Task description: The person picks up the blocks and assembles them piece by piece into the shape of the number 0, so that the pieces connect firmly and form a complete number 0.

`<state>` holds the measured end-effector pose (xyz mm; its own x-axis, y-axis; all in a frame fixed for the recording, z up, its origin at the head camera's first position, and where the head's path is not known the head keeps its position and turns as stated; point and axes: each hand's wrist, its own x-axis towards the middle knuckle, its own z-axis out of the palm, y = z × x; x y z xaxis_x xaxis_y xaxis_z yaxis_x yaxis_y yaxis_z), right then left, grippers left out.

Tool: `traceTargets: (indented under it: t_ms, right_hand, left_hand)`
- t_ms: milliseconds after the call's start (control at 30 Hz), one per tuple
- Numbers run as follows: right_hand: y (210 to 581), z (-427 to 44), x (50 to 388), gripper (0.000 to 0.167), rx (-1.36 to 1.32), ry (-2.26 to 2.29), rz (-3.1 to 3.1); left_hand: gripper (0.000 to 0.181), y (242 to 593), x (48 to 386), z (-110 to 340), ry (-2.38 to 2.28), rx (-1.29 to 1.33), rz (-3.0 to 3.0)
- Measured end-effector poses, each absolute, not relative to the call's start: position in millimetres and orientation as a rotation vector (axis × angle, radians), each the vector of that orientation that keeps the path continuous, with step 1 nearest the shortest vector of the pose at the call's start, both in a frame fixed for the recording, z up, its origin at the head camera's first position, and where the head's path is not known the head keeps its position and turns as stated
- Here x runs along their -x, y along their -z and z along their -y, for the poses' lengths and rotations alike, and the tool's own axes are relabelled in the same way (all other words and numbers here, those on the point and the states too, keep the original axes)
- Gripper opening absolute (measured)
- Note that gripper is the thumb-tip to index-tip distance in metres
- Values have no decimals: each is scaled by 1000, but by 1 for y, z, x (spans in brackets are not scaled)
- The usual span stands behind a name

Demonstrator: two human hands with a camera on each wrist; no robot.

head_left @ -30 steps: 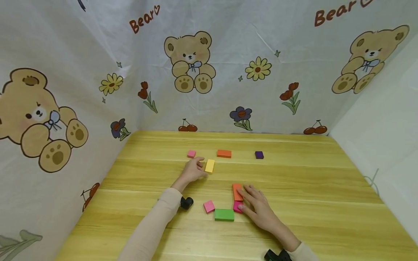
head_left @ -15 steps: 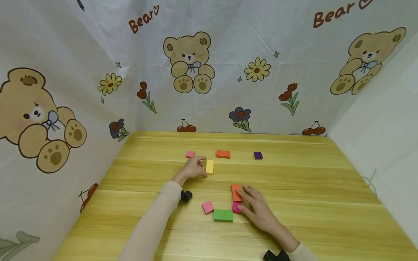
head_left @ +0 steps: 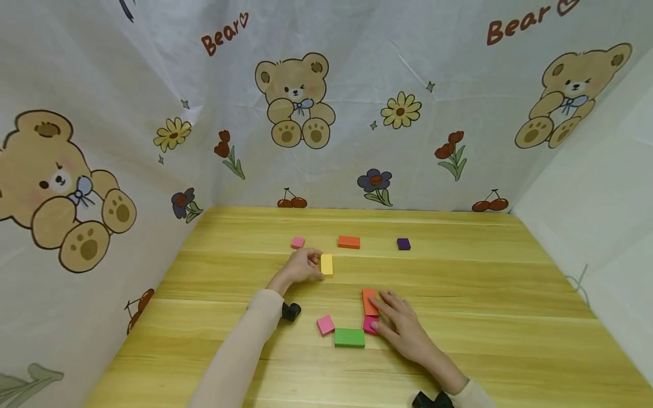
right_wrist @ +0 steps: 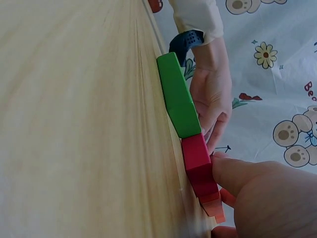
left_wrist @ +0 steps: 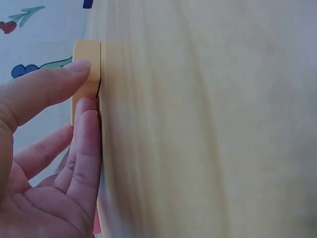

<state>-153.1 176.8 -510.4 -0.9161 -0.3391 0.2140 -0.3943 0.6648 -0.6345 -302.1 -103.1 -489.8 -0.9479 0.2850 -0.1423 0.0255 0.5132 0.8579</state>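
Note:
My left hand (head_left: 301, 265) pinches a yellow rectangular block (head_left: 327, 265) between thumb and fingers at its left side. In the left wrist view the thumb lies against the face of the yellow block (left_wrist: 86, 59). Nearer, my right hand (head_left: 405, 327) rests with its fingers spread on an orange block (head_left: 369, 302) and its thumb against a magenta block (head_left: 370, 324). These two blocks stand end to end. A green block (head_left: 349, 338) meets the magenta one's lower left corner, as the right wrist view also shows. A pink block (head_left: 325, 325) sits tilted at the green block's upper left corner.
Along the back of the wooden table (head_left: 459, 283) lie another pink block (head_left: 298, 242), another orange block (head_left: 349, 242) and a dark purple block (head_left: 403, 244). A bear-printed cloth (head_left: 347, 113) hangs behind and at the left. A white wall (head_left: 602, 215) borders the right.
The yellow block has turned from a slant to nearly straight and shifted slightly nearer, with my left hand at it. My right hand and the blocks by it have stayed in place.

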Motion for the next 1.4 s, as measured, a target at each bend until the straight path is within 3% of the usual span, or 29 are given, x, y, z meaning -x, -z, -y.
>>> traceTargets:
  t_ms: [667,1400]
  right_hand:
    - [510,-178,153,53,-607,-1103,2808]
    - [510,-177,153,52,-623,-1087,2783]
  left_hand:
    - [65,495,255,125,-1401,-499,-2446]
    - [65,496,219,122,-1443,-532,-2365]
